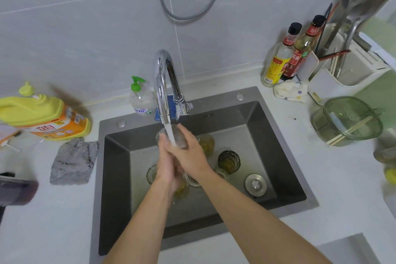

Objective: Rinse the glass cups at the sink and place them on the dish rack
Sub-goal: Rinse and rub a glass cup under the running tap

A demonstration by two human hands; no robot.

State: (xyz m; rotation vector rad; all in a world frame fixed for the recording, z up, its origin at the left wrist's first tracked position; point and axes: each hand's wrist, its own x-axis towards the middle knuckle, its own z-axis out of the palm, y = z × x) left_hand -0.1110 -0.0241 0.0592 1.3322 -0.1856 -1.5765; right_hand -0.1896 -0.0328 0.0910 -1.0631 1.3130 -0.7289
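Head view: left hand [169, 169] and right hand [189, 153] both clasp a clear ribbed glass cup [181, 140] under the chrome tap [162, 83] stream. Risk: the wet glass slips and chips the tinted glass cups [228, 162] standing in the grey steel sink [267, 135].

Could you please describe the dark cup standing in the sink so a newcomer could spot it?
Look into the steel sink, right of the tap. The cup stands upright on its floor, just beyond the round metal plug. Unlike the paler, yellowish glasses nearby, it is dark green with a patterned wall.
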